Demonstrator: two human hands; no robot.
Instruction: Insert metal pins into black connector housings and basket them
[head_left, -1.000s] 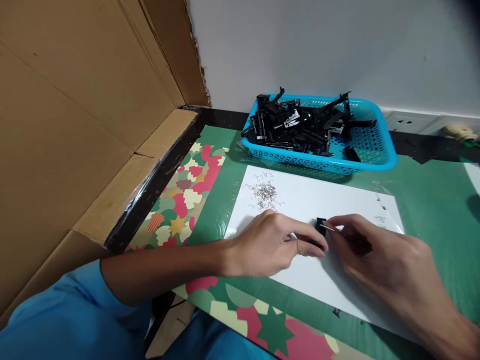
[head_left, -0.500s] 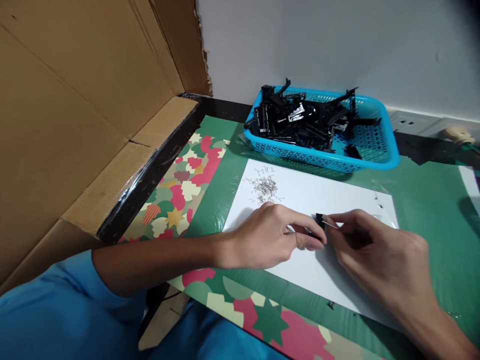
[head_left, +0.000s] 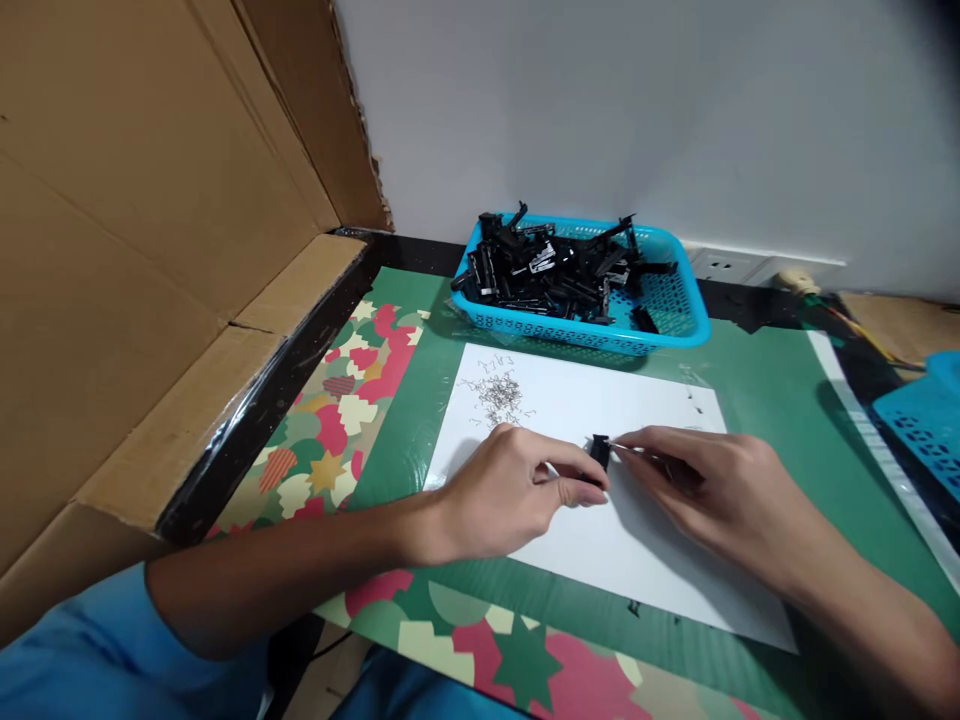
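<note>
My left hand (head_left: 517, 490) is closed, its thumb and fingers pinching a small black plastic part (head_left: 600, 448) above the white sheet (head_left: 555, 550). The top of the part sticks out past the fingertips. From the other side my right hand (head_left: 712, 485) pinches a thin metal tool (head_left: 621, 446), whose tip meets or nearly meets the part's upper end. The rest of this tool is hidden by the fingers. Left of the hands, a pile of tiny bent wire pieces (head_left: 499, 393), like small springs, lies on the sheet.
A blue plastic basket (head_left: 555, 328) full of black plastic parts (head_left: 555, 265) stands behind the sheet. Cardboard (head_left: 150, 200) walls the left side. A second blue basket (head_left: 919, 420) is at the right edge, near sockets (head_left: 724, 264). Small black bits (head_left: 634, 607) lie by the sheet's front edge.
The view has turned right and up, so the things appear further left and the second basket shows. Both hands keep their pinch, with more of the black part showing between them.
</note>
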